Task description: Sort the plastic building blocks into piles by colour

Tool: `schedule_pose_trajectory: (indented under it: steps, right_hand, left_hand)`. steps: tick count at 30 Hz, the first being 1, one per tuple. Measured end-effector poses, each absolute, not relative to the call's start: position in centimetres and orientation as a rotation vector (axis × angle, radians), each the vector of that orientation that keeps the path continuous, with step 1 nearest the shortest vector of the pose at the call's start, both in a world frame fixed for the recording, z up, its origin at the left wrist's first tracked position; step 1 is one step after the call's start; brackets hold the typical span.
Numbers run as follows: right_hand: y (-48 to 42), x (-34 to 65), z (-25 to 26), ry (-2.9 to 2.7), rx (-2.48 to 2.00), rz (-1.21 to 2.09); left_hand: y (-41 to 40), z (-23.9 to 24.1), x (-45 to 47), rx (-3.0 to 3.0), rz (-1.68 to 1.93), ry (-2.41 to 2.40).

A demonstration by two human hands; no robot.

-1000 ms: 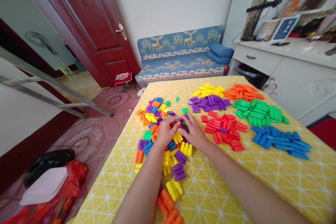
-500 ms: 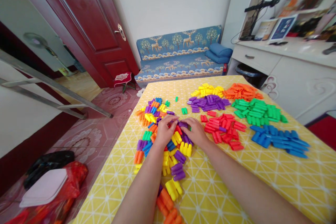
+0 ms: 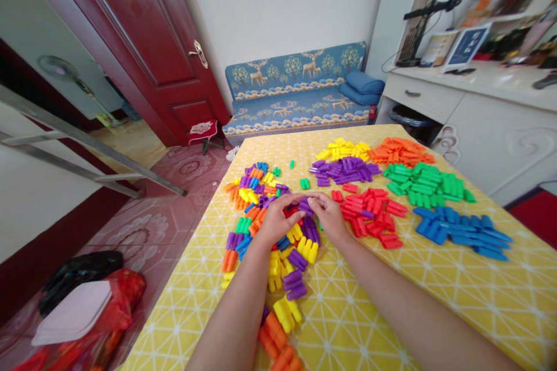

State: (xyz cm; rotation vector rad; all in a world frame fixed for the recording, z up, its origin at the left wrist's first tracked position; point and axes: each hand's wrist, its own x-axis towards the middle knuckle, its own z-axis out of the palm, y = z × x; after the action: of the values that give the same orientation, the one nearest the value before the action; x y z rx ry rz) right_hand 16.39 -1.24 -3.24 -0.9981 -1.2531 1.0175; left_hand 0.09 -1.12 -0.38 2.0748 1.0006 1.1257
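Over the right edge of a mixed heap, both hands meet at a purple plastic building piece (image 3: 305,207) made of joined tubes. My right hand (image 3: 329,217) pinches it from the right with thumb and fingers. From the other side, the curved fingers of my left hand (image 3: 278,221) reach the same piece; their tips are partly hidden. Below lie purple pieces (image 3: 311,231) and yellow pieces (image 3: 308,249). The mixed heap of orange, blue, green, yellow and purple pieces (image 3: 254,181) spreads around and under my left hand and forearm.
Sorted by colour on the patterned yellow tablecloth (image 3: 369,313) lie red (image 3: 374,208), purple (image 3: 346,171), yellow (image 3: 343,149), orange (image 3: 402,152), green (image 3: 429,184) and blue pieces (image 3: 463,229). One purple piece rests among the red. A blue sofa (image 3: 296,107) stands beyond the table.
The hands have lifted slightly and drawn together around a purple piece, now visible between the fingers. My left hand has shifted right. The sorted piles look the same.
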Motion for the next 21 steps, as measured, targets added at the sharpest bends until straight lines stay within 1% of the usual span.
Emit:
schedule_pose_trajectory:
  steps: [8, 13, 21]
  right_hand:
    - [-1.38, 16.34, -3.02, -1.268, -1.007, 1.133]
    - [-1.14, 16.60, -3.13, -1.268, -1.015, 1.128]
    - [-1.17, 16.60, -3.23, -1.309, -1.042, 1.099]
  left_hand:
    - [-1.29, 0.09, 0.16, 2.105, 1.113, 0.966]
    - [-1.40, 0.56, 0.27, 2.113, 1.107, 0.934]
    - [-1.18, -0.08, 0.16, 2.070, 1.133, 0.992]
